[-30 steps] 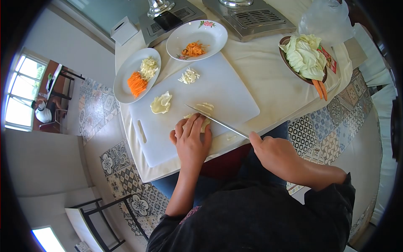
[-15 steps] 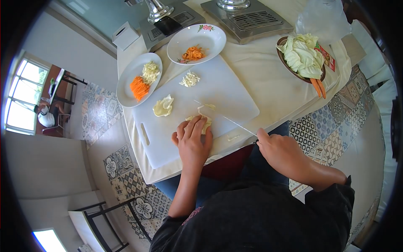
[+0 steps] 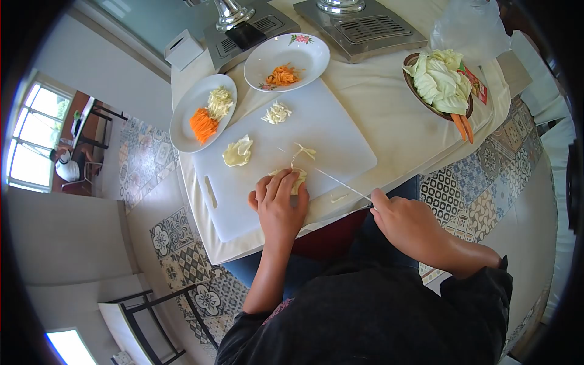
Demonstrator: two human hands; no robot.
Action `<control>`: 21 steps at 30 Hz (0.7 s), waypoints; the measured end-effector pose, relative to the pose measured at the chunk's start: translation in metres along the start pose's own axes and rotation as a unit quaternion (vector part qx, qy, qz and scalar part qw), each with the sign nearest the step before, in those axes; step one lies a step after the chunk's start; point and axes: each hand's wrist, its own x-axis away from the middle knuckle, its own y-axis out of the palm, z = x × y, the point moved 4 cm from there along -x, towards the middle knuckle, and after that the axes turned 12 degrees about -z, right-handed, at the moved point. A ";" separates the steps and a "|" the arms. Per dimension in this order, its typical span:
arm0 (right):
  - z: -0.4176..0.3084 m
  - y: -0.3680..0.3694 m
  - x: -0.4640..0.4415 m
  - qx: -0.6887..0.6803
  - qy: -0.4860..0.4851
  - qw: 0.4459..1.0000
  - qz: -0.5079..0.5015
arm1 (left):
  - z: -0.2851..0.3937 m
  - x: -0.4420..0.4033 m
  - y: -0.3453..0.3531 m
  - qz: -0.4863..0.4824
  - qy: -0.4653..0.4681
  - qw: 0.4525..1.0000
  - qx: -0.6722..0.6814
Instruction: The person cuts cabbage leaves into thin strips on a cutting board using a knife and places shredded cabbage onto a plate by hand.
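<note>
My left hand (image 3: 280, 198) presses a pale cabbage leaf (image 3: 299, 181) onto the white cutting board (image 3: 340, 131), fingers curled over it. In my right hand (image 3: 406, 220) is the handle of a knife (image 3: 344, 184), its thin blade reaching over the board just beyond the leaf. Thin cut cabbage strips (image 3: 304, 151) lie by the blade. Another cabbage leaf piece (image 3: 238, 151) rests to the left, and a small pile of shredded cabbage (image 3: 277, 113) sits farther back on the board.
An oval plate (image 3: 180, 139) holds shredded carrot and cabbage. Behind the board, a flowered bowl (image 3: 258, 58) contains carrot shreds. At the right stands a brown bowl (image 3: 420, 104) with cabbage leaves and carrots. Metal dispenser stands (image 3: 365, 30) line the back. Another person (image 3: 67, 167) sits far left.
The cut strips by the blade have shifted and now stand out more. The knife has moved very slightly; my left hand stays on the leaf.
</note>
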 end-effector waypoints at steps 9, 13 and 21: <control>0.002 0.000 -0.007 -0.011 0.002 1.000 0.004 | -0.016 0.016 -0.016 -0.014 -0.023 1.000 0.002; 0.001 -0.008 -0.003 -0.037 0.013 0.999 0.026 | -0.012 0.011 -0.014 -0.014 -0.006 1.000 0.008; 0.013 -0.009 0.006 -0.023 0.051 0.998 -0.001 | -0.002 -0.011 0.003 -0.011 0.027 1.000 0.010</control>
